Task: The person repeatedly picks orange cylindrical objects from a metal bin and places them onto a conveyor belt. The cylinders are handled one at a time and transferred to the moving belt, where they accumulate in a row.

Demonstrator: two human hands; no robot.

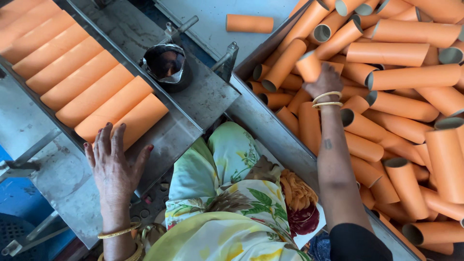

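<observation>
Eight orange tubes (pixel 79 79) lie in the chute row, one tube (pixel 249 23) apart, dozens more in the bin (pixel 270 130).

No packages, labels, signs or screens are showing in the head view. The orange cardboard tubes (pixel 386 53) are lying plain and unmarked, both in the metal bin (pixel 270 130) and along the metal chute (pixel 188 130).

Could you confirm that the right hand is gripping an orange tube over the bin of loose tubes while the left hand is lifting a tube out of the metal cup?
Not quite. In the head view the left hand lies flat on the nearest tube of the row of orange tubes in the metal tray, not at the metal cup. The right hand does grip an orange tube over the bin.
</observation>
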